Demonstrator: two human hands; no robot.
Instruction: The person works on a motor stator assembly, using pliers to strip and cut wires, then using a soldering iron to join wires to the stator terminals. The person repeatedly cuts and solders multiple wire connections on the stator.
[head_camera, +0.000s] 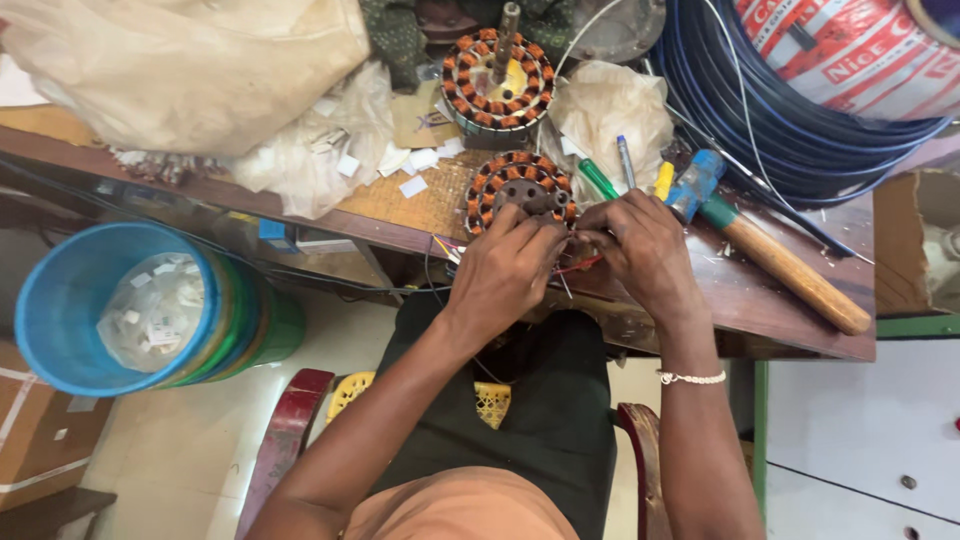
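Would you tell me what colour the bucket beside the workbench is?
The bucket is bright blue, seen best in the head view.

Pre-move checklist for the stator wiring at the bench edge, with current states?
1. Left hand on the wound stator: ok, fingers rest on its near rim.
2. Right hand on the lead wires: ok, pinching thin red wires beside the stator.
3. Stator seated on the wooden bench: ok, lies flat near the front edge.
4. Wire ends stripped or joined: cannot tell, hidden by fingers.
5. Hammer within reach: ok, lies just right of the right hand.
6. Second stator out of the way: ok, sits farther back, apart.
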